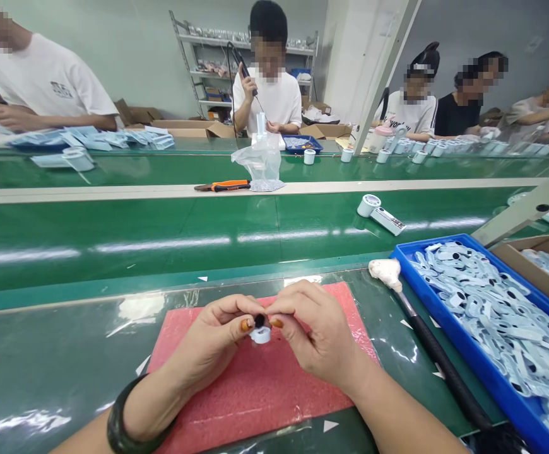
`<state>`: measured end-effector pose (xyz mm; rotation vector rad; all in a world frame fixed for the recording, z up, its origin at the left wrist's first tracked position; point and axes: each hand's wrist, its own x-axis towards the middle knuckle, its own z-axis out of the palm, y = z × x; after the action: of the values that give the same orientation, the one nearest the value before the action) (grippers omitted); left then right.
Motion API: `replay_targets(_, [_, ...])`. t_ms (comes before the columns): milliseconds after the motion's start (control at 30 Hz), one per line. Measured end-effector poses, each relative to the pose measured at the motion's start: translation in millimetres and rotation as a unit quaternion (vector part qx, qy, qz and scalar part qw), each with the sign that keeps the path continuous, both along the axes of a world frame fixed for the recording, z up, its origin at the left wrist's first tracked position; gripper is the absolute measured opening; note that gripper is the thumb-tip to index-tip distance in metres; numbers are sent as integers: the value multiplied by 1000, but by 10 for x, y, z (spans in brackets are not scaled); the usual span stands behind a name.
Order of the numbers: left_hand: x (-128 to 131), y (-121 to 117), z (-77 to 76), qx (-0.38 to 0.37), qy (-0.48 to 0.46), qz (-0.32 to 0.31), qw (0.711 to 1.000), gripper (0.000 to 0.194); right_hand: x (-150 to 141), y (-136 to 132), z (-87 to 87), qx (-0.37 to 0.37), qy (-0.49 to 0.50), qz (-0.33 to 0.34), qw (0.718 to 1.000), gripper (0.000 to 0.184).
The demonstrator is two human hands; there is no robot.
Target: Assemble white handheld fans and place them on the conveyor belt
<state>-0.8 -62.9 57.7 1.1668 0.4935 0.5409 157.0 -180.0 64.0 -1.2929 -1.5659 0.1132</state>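
Observation:
Above a red foam mat [274, 384], my two hands meet with thumbs and fingertips pinched together. Between them is a small white plastic part [261, 335] with a round opening, and a small black round piece [259, 320] sits at its upper edge. My left hand [215, 337], with a dark bangle at the wrist, pinches this part from the left. From the right, my right hand [315, 331] is closed at the black piece; its fingertips hide exactly what they grip.
At right stands a blue tray [404, 258] full of light-blue parts; a black-handled mallet [430, 347] lies beside it. Ahead runs a green conveyor [170, 221] with a white cup-and-handle piece [369, 205], orange pliers [222, 185] and a plastic bag [262, 164]. Several co-workers sit across.

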Motion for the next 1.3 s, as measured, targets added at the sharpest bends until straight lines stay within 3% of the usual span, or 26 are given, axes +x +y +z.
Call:
replay_targets(133, [-15, 3, -40, -89, 0, -81, 993, 37, -3, -2, -7, -17, -18, -6, 1000, 20])
replay_targets(500, [-6, 4, -101, -86, 32, -67, 993, 36, -25, 2, -49, -31, -74, -37, 996, 15])
replay_targets(600, [-4, -10, -68, -42, 32, -60, 997, 33, -37, -8, -26, -40, -53, -57, 996, 12])
replay_targets(700, [-7, -33, -29, 80, 45, -30, 995, 24, -59, -13, -14, -48, -19, -77, 996, 11])
replay_targets(867, [-25, -69, -9, 273, 75, 5, 959, 18, -91, 12, -77, -53, -75, -110, 990, 12])
replay_targets(933, [-33, -70, -23, 283, 90, 6, 955, 19, -83, 24, -105, -58, -91, -122, 987, 12])
replay_targets(1067, [-45, -54, -49, 194, 107, -4, 975, 24, -40, 22, -98, -76, -64, -162, 982, 12])
replay_targets(1167, [-41, -44, -41, 149, 115, -11, 982, 28, -19, 4, -52, -109, -12, -127, 986, 12])
replay_targets(1300, [-23, -59, -8, 210, 133, -3, 969, 26, -23, -6, -33, -116, -17, -69, 991, 13])
